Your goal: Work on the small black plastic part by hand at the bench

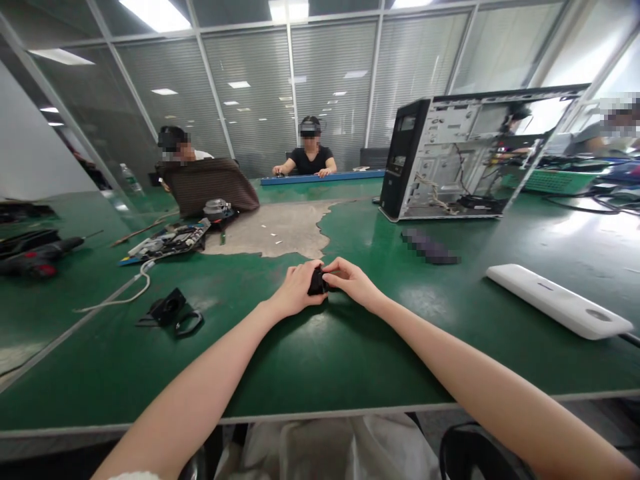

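A small black block-like part point(317, 283) is held just above or on the green table, in front of me. Fingers of my left hand point(296, 288) wrap round it from the left. From the right, the thumb and forefinger of my right hand point(354, 283) pinch at its edge; whether they grip the part itself or a smaller piece on it I cannot make out. To the left lie a black bracket-like part point(169, 307) and a black ring-shaped frame point(189, 324), both apart from my hands.
An opened computer case point(450, 160) stands at the back right. A long white device point(555, 300) lies on the right. Circuit boards point(167, 241) and a cable sit left, with a power drill point(40, 257) farther out. Two people sit across the green table point(320, 373).
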Available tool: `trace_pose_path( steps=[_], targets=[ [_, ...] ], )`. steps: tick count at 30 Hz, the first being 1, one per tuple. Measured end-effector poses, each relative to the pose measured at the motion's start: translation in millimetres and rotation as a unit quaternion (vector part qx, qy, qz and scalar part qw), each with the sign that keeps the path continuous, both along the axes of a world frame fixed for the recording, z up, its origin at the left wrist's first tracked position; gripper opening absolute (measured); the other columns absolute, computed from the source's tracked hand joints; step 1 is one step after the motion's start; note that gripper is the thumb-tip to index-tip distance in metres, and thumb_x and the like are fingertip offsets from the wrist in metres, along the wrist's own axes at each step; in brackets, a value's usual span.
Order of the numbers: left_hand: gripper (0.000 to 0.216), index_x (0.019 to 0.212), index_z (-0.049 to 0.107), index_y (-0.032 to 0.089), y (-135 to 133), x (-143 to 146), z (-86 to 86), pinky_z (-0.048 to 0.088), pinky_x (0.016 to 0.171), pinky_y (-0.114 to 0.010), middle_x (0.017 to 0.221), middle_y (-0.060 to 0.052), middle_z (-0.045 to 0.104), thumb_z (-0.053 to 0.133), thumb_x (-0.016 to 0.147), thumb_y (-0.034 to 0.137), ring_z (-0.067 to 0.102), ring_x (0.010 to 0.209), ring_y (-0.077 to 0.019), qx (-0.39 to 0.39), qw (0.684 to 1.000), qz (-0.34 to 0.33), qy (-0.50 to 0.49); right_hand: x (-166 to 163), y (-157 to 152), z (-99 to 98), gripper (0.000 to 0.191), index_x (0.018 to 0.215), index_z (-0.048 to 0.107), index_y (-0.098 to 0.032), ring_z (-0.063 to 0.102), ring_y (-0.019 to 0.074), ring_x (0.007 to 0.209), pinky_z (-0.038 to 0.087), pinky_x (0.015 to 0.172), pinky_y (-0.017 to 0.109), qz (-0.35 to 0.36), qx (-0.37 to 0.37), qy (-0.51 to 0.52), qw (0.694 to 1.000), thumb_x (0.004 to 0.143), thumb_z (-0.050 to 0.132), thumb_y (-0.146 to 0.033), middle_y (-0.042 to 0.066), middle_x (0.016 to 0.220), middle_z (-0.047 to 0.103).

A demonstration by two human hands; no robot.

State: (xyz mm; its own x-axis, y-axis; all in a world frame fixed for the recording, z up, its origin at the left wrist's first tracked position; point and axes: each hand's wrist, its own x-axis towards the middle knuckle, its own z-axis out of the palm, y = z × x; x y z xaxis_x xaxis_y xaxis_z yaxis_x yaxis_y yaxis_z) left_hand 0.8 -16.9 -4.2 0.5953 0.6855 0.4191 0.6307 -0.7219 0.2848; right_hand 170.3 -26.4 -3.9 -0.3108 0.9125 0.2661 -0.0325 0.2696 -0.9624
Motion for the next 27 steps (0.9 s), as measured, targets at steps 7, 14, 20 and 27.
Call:
trace_pose_path(
  steps=[7,14,20,27],
  targets=[
    [0.060,0.118,0.030,0.023,-0.6,-0.5,0.8,0.030,0.089,-0.039,0.117,-0.006,0.046,0.062,0.068,0.031,0.046,0.104,-0.0248,-0.003,1.000,-0.008,-0.003,1.3,1.6,-1.8,0.021,0.085,0.051,-0.020,0.055,0.0127,0.072,0.048,0.065,0.030,-0.015,-0.027,-0.033,0.999,0.070,0.061,-0.031,0.000,0.083,0.055],
    [0.060,0.118,0.030,0.023,-0.3,-0.8,0.3,0.030,0.089,-0.039,0.116,-0.006,0.046,0.061,0.068,0.031,0.046,0.103,-0.0244,-0.003,1.000,-0.009,-0.006,5.0,-7.6,6.1,0.025,0.085,0.050,-0.021,0.055,0.0146,0.088,0.046,0.078,0.031,0.021,0.007,-0.038,0.999,0.065,0.066,-0.023,0.000,0.089,0.058],
    [0.059,0.117,0.030,0.023,0.5,-0.6,0.1,0.030,0.089,-0.039,0.115,-0.006,0.047,0.061,0.068,0.032,0.046,0.104,-0.0243,-0.002,1.000,-0.015,-0.008,2.0,-0.1,-3.1,0.024,0.092,0.048,-0.022,0.057,0.0139,0.077,0.048,0.073,0.034,-0.004,0.003,-0.044,0.999,0.072,0.060,-0.029,0.000,0.086,0.058],
    [0.058,0.117,0.031,0.023,0.7,-0.4,-0.7,0.030,0.089,-0.038,0.115,-0.006,0.047,0.061,0.068,0.031,0.046,0.104,-0.0241,0.000,1.000,-0.013,-0.011,3.7,-1.7,0.8,0.028,0.088,0.052,-0.020,0.056,0.0162,0.089,0.045,0.084,0.036,0.024,0.012,-0.045,0.999,0.064,0.067,-0.022,0.001,0.093,0.056]
  ],
)
